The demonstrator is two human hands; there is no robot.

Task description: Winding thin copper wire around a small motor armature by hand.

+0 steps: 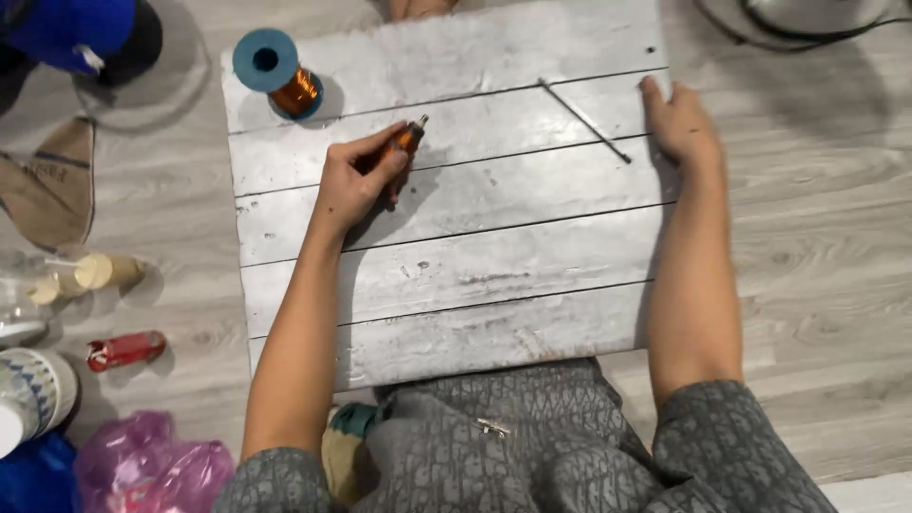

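Wooden floor boards running under everything, pale and grey. Lying at the far left: a blue cap at the top corner, a tan cloth piece below it, a cream plastic bottle tipped on its side, a small red tube nearer the knees, a patterned round tub, and a crumpled pink plastic bag at the bottom edge. Sitting in the middle of the floor: a whitewashed plank board, with a spool of copper wire standing on its top left corner, blue flange facing up. Pinching just right of the spool: the left hand, fingers curled and clenched on a small orange cylinder with a metal tip, holding it tilted just above the second plank, tip pointing up and to the right. Lying further right, well apart from that cylinder: a thin metal rod, slanting across the upper planks. Resting flat at the board's right edge: the right hand, fingers loose and released, grasping nothing, fingertips just beside the rod's lower end. Showing at the bottom: grey patterned trousers. Curving across the top right corner: a dark cable.
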